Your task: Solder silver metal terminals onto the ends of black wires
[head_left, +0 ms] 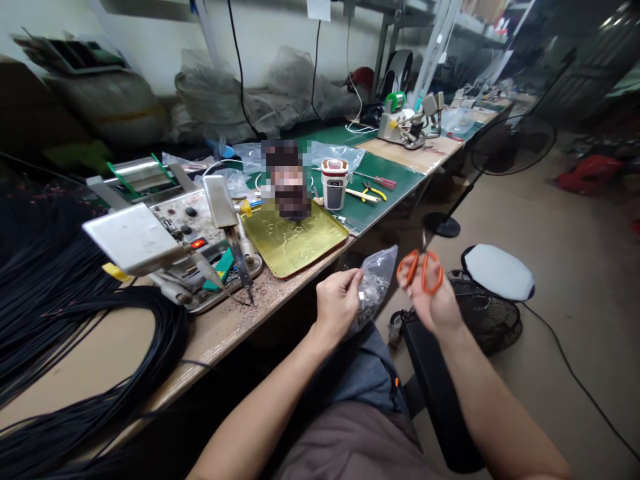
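Observation:
My left hand is closed on the gathered edge of a clear plastic bag, which hangs over my lap with small shiny pieces inside. To its right, my right hand holds a pair of scissors by the orange handles, the metal blades pointing up and away from me. Scissors and bag are apart. Left of the bag, on the bench, lies a gold-coloured tray with a raised pattern.
A soldering station stands on the bench's left, beside bundles of black cables. Behind the tray are a white-and-grey cup, yellow-handled pliers and a screwdriver. Stool and standing fan are at right.

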The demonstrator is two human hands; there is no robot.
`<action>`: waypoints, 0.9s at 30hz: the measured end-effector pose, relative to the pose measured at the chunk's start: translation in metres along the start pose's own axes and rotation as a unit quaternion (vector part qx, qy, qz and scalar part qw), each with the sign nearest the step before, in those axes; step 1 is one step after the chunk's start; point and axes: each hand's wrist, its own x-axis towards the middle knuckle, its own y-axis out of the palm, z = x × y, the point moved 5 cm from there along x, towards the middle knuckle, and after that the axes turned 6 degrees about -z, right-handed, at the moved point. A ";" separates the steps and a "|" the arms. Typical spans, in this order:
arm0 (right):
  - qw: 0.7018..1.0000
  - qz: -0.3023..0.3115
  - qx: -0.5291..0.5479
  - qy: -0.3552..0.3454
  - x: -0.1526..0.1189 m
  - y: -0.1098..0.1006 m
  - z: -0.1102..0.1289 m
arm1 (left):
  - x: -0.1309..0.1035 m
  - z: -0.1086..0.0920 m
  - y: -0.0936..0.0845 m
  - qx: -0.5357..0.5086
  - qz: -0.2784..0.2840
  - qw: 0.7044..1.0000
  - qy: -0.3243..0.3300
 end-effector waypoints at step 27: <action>0.862 0.119 0.433 0.236 -0.126 0.134 -0.073 | 0.008 -0.033 -0.047 0.184 0.147 0.971 -0.042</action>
